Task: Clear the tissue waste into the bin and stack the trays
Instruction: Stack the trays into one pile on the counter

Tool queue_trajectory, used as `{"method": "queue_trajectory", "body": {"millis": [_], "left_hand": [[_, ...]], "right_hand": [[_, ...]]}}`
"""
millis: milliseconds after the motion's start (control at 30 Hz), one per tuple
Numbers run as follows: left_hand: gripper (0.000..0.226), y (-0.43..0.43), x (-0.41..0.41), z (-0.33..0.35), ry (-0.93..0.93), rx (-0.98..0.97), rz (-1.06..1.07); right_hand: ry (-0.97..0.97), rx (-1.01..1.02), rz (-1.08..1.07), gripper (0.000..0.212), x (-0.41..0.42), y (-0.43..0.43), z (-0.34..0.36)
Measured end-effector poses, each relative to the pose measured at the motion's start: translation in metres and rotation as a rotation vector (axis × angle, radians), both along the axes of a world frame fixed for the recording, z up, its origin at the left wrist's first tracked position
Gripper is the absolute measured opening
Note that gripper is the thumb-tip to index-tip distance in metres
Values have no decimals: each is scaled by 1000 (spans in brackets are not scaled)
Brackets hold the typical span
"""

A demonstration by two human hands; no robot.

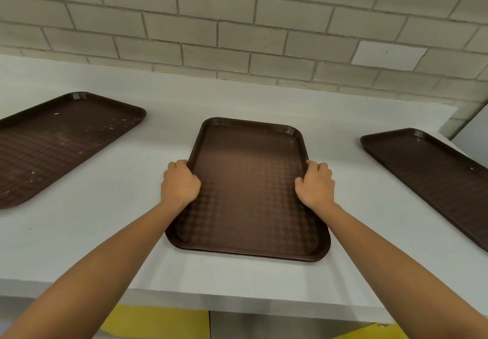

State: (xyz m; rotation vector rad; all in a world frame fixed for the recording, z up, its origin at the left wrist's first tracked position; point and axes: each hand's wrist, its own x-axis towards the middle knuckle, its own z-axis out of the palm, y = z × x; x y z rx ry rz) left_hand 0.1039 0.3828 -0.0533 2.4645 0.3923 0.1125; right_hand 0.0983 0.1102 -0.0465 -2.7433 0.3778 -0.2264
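Three dark brown trays lie on a white counter. The middle tray (248,185) sits in front of me, long side running away from me, with nothing on it. My left hand (179,184) grips its left rim and my right hand (315,184) grips its right rim, thumbs over the edge. The left tray (58,143) lies angled at the far left and carries small pale crumbs. The right tray (433,177) lies angled at the far right, cut off by the frame. No tissue and no bin are in view.
The white counter (105,233) runs left to right against a grey brick wall (237,27). Its front edge is close to me, with yellow and grey panels (158,323) below. A pale vertical surface (472,132) stands at the right end.
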Motion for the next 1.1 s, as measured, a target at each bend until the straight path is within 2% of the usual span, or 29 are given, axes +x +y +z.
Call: {"method": "queue_trajectory", "body": {"millis": [167,400,600,733,900,1100], "left_hand": [[44,6,5,8,-72,31,4],[41,36,8,21,-213,45,68],[36,102,20,30,-253,63,53],[38,162,30,31,-224,132,40],[35,229,37,30,-190,137,18],[32,282,41,17,-102,156,-20]], "right_hand": [[-83,-90,177,49,12,37,12],[-59,58,368,46,24,105,23],[-77,119,437,44,44,187,28],[-9,227,523,40,51,256,25],[104,457,378,32,57,337,19],[254,630,227,24,67,415,2]]}}
